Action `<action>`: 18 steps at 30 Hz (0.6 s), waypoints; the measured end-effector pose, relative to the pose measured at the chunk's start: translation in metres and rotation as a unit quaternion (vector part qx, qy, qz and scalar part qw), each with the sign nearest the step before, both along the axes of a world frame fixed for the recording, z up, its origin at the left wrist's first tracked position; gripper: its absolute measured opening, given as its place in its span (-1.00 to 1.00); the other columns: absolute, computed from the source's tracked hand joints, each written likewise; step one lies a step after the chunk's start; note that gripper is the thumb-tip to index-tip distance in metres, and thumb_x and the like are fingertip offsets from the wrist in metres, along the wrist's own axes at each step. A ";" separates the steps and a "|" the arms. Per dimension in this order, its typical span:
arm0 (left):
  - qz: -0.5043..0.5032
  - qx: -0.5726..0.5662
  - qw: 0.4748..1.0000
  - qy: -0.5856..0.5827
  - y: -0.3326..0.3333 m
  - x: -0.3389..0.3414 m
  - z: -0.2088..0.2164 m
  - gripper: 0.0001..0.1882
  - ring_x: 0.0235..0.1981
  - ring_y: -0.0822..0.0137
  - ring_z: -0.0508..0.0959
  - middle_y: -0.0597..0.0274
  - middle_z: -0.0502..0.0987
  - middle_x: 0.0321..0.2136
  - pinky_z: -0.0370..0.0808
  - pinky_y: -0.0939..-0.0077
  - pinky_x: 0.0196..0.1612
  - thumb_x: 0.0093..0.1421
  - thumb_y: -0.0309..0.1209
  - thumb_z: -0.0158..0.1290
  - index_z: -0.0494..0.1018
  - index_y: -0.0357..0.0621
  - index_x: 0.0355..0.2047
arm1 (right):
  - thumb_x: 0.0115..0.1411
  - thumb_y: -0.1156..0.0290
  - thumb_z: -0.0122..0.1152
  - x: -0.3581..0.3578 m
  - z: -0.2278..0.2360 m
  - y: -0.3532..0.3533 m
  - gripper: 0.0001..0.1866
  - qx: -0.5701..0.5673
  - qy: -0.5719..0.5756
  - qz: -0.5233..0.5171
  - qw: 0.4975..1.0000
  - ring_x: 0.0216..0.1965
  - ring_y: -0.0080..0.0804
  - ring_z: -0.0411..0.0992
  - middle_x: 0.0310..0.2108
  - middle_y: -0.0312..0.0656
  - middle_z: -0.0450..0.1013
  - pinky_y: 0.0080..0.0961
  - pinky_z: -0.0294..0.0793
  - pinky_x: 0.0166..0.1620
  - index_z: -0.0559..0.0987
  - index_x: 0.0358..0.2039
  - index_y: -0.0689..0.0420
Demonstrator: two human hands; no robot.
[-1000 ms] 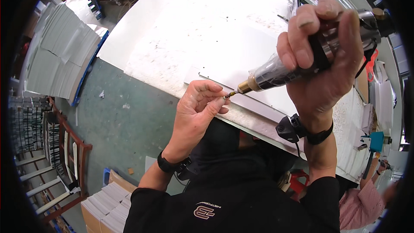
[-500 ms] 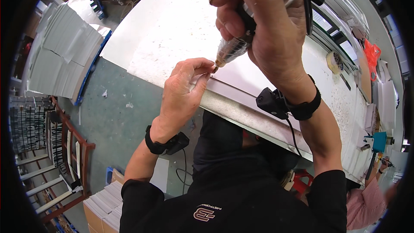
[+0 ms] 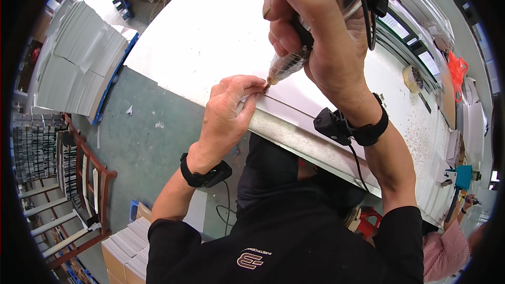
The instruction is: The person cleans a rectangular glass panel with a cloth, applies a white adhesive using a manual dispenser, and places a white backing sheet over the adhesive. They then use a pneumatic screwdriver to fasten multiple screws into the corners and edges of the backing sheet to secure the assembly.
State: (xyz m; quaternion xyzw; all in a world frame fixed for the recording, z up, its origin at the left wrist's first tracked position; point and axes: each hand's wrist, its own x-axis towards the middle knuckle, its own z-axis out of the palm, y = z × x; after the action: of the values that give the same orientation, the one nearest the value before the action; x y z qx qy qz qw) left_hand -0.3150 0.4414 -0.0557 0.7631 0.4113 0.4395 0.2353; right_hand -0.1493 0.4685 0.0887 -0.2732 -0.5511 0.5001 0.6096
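Observation:
My right hand (image 3: 336, 47) is wrapped round an electric screwdriver (image 3: 288, 63), whose nose is covered in clear wrap and slants down to the left. Its tip meets the left end of a long pale strip (image 3: 289, 117) lying along the near edge of the white worktable (image 3: 210, 31). Beside that tip, the thumb and forefinger of my left hand (image 3: 226, 105) are pinched together at the strip's end. Whatever they hold is too small and too hidden to name. A dark line runs along the strip's far side.
A roll of tape (image 3: 413, 79) lies on the table's right side, near a red plastic bag (image 3: 456, 73) and a teal power tool (image 3: 463, 178). Stacked white sheets (image 3: 84, 58) stand at left, above a brown metal rack (image 3: 94, 165). Another person's striped sleeve (image 3: 447, 247) shows at lower right.
The screwdriver's tip has come slightly lower, onto the strip's end. The dark gap along the strip looks narrower. Both hands keep nearly the same grip, and the view has shifted a little.

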 end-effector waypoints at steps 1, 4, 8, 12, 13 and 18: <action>-0.001 0.002 1.000 0.001 0.000 -0.001 0.000 -0.70 -0.02 0.21 0.58 0.30 0.69 -0.17 0.40 0.34 0.09 0.21 -0.64 0.15 0.53 -0.07 -0.06 | 0.43 0.32 0.17 0.000 0.000 0.001 -0.77 0.004 -0.003 0.004 1.000 -0.68 -0.72 0.27 -0.56 -0.34 0.45 -0.68 0.20 -0.62 0.53 -0.36 0.16; -0.011 0.003 1.000 -0.001 0.002 0.000 0.000 -0.70 -0.03 0.21 0.58 0.31 0.69 -0.18 0.40 0.34 0.09 0.20 -0.64 0.15 0.54 -0.07 -0.07 | 0.43 0.32 0.16 0.003 -0.007 0.007 -0.75 0.028 -0.020 -0.007 0.999 -0.68 -0.72 0.27 -0.57 -0.34 0.44 -0.68 0.20 -0.62 0.53 -0.38 0.16; -0.026 0.014 1.000 0.008 0.004 -0.004 -0.003 -0.69 -0.03 0.21 0.58 0.25 0.69 -0.16 0.42 0.35 0.09 0.21 -0.65 0.16 0.50 -0.11 -0.05 | 0.44 0.30 0.13 0.008 -0.007 0.007 -0.72 0.050 -0.005 0.027 0.998 -0.70 -0.71 0.26 -0.59 -0.33 0.42 -0.68 0.21 -0.63 0.51 -0.42 0.16; -0.029 0.031 0.999 0.019 0.004 -0.005 -0.004 -0.68 -0.03 0.20 0.58 0.23 0.69 -0.15 0.43 0.35 0.10 0.21 -0.66 0.17 0.49 -0.13 -0.04 | 0.44 0.29 0.12 0.008 -0.006 0.005 -0.70 0.042 -0.004 0.018 0.999 -0.71 -0.71 0.25 -0.60 -0.32 0.42 -0.67 0.22 -0.64 0.50 -0.44 0.16; -0.030 0.035 0.999 0.020 0.005 -0.004 -0.005 -0.67 -0.03 0.20 0.58 0.23 0.69 -0.15 0.44 0.34 0.10 0.21 -0.66 0.17 0.49 -0.13 -0.03 | 0.43 0.29 0.12 0.010 -0.009 0.007 -0.71 0.053 0.001 0.026 0.998 -0.71 -0.71 0.25 -0.60 -0.31 0.42 -0.68 0.23 -0.63 0.50 -0.44 0.16; -0.027 -0.010 0.999 0.015 0.000 -0.007 0.002 -0.66 0.02 0.23 0.58 0.29 0.69 -0.13 0.40 0.33 0.13 0.17 -0.59 0.23 0.55 -0.08 -0.03 | 0.43 0.32 0.14 0.005 -0.009 0.003 -0.74 0.020 -0.011 0.021 1.000 -0.69 -0.71 0.27 -0.59 -0.31 0.43 -0.69 0.24 -0.62 0.51 -0.40 0.17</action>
State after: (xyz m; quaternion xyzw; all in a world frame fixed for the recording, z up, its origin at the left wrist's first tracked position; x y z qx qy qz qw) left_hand -0.3224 0.4413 -0.0539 0.7781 0.3986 0.4171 0.2485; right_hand -0.1439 0.4718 0.0801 -0.2549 -0.5732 0.4988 0.5981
